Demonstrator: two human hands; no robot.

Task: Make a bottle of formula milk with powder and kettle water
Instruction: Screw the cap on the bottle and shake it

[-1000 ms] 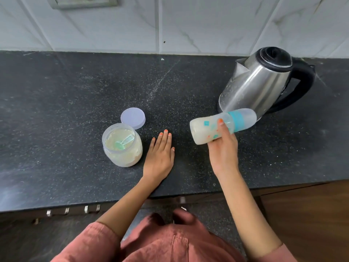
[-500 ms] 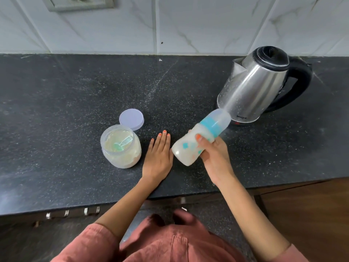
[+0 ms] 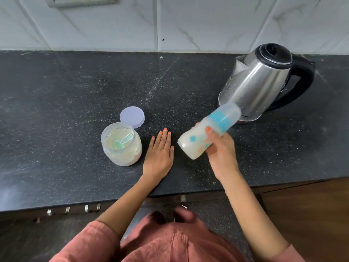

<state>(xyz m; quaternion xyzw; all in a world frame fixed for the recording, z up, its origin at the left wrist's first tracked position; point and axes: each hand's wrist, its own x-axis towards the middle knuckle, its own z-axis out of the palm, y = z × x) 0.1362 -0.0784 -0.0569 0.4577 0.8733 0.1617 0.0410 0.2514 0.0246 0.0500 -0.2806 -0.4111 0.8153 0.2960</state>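
My right hand [image 3: 221,154] grips a capped baby bottle [image 3: 196,142] full of white milk, tilted above the counter with its blue collar and clear cap pointing up-right toward the steel kettle [image 3: 258,82]. The kettle stands at the back right with its lid down and black handle to the right. My left hand [image 3: 159,154] rests flat on the black counter [image 3: 75,91], fingers straight. Left of it stands the open powder jar [image 3: 122,148] with a green scoop [image 3: 122,142] lying in the powder. The jar's pale lid [image 3: 132,117] lies just behind it.
A white tiled wall [image 3: 188,21] runs along the back with a socket plate [image 3: 79,0] at top left. The counter's front edge passes just below my wrists. Brown cabinet fronts [image 3: 306,214] lie under the counter at right.
The bottle has swung from lying nearly level up by the kettle to a lower, diagonal tilt, and moved slightly again since half a second ago. My left hand has stayed flat in place.
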